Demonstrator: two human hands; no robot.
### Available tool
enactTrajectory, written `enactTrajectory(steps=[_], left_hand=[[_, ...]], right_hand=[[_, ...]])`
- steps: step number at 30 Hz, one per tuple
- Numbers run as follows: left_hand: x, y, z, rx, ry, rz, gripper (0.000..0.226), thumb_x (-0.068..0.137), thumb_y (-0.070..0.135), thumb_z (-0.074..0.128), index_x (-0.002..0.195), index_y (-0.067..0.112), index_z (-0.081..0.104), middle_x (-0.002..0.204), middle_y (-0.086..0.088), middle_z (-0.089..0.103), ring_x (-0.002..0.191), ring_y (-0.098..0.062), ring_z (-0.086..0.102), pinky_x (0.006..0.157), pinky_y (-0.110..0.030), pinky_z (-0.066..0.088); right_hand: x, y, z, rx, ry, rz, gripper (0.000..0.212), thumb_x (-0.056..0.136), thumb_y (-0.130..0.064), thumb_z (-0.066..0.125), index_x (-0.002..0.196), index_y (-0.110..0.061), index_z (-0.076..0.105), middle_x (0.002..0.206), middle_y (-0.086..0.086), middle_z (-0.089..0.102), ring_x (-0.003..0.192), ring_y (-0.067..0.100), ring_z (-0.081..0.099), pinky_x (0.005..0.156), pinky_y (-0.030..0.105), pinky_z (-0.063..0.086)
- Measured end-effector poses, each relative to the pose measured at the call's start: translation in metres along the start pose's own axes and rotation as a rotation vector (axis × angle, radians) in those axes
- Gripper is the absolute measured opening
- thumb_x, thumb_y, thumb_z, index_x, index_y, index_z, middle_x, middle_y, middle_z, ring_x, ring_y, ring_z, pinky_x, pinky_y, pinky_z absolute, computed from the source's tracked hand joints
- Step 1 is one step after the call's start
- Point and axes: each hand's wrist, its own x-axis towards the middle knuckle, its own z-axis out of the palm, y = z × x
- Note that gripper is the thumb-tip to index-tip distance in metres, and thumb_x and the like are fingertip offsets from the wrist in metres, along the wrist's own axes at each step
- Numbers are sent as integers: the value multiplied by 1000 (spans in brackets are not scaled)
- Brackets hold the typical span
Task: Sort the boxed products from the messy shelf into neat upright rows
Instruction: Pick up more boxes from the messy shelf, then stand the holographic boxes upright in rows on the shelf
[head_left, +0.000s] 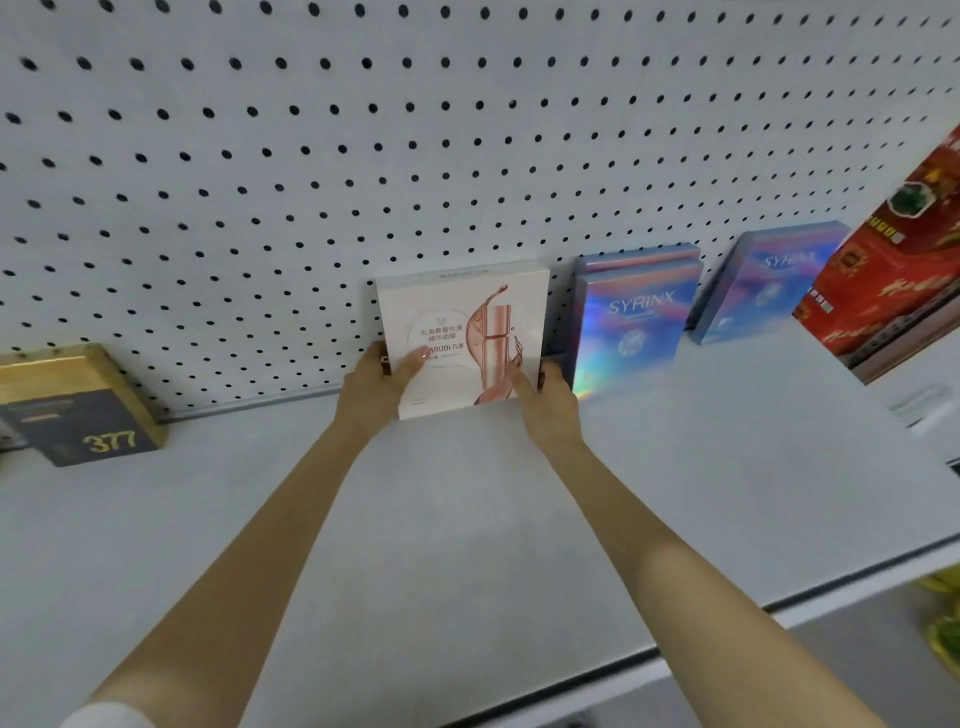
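You're holding the white box (462, 332) upright on the shelf (457, 530), left hand (371, 387) and right hand (551, 402) each with grip clamped on a side.

even, bright light; soft focus, wide-angle bending at edges, foil glare

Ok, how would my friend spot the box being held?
Follow the pegboard down to the shelf. The white box stands between the left hand and right hand. Only it shows a pink bottle; the blue boxes beside it are shiny.
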Motion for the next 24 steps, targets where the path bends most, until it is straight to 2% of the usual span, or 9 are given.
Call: enactTrajectory(steps=[2, 6, 7, 9, 11, 13, 19, 22, 24], left_hand=[[-15, 1, -2, -21, 64, -43, 51, 89, 51, 59, 125, 16, 47, 111, 2, 61, 89, -13, 57, 63, -19, 40], [-74, -9, -18, -64, 183, -78, 65, 87, 50, 62, 141, 22, 37, 117, 8, 57, 93, -7, 54, 68, -15, 35], [-95, -14, -23, -81, 206, -84, 69, 86, 49, 63, 143, 25, 34, 117, 10, 57, 91, -4, 54, 66, -11, 34], [-144, -28, -31, -115, 237, -80, 70, 85, 47, 65, 145, 27, 32, 118, 10, 60, 94, -4, 57, 72, -11, 37], [-197, -42, -38, -182, 255, -82, 64, 87, 39, 67, 141, 26, 37, 119, 1, 65, 105, -16, 62, 89, -30, 49], [-250, -54, -42, -229, 289, -91, 57, 86, 36, 70, 135, 26, 44, 116, -5, 66, 108, -22, 62, 97, -44, 49], [-400, -79, -40, -196, 531, -81, 35, 87, 27, 69, 118, 33, 56, 110, 14, 65, 102, 2, 62, 89, -24, 49], [-467, -97, -46, -65, 578, -128, 35, 84, 38, 70, 117, 37, 58, 110, 27, 61, 100, 5, 61, 84, -21, 48], [-504, -110, -56, -4, 604, -177, 36, 83, 43, 69, 116, 38, 57, 111, 25, 62, 102, 3, 60, 83, -18, 47]], right_hand=[[-13, -1, -2, 54, 0, 22, 48, 97, -42, 53, 125, -4, 51, 123, 13, 59, 116, 31, 54, 85, 26, 37], [-57, 1, -13, 131, -5, 12, 59, 95, -44, 55, 144, -13, 40, 144, 6, 47, 126, 20, 48, 101, 25, 37], [-72, 3, -16, 140, -44, 9, 59, 95, -42, 56, 145, -16, 39, 144, 4, 46, 120, 17, 51, 98, 21, 40], [-107, 11, -23, 125, -169, -31, 54, 92, -38, 62, 140, -23, 43, 136, 1, 51, 102, 9, 55, 76, 6, 41], [-146, 20, -31, 121, -278, -99, 52, 89, -36, 67, 136, -31, 45, 126, -3, 55, 97, 7, 57, 65, 2, 41], [-184, 27, -37, 129, -351, -182, 52, 88, -33, 69, 135, -32, 47, 119, -6, 56, 100, 8, 58, 70, 3, 42], [-274, 50, -34, 68, -590, -369, 46, 89, -29, 67, 132, -28, 53, 129, -12, 53, 115, 6, 52, 90, 13, 40], [-314, 54, -19, 77, -691, -409, 40, 88, -29, 68, 127, -26, 58, 128, -8, 57, 117, 8, 53, 93, 14, 42], [-343, 54, -6, 71, -753, -446, 38, 88, -28, 69, 125, -27, 59, 126, -8, 58, 116, 9, 54, 95, 17, 40]])
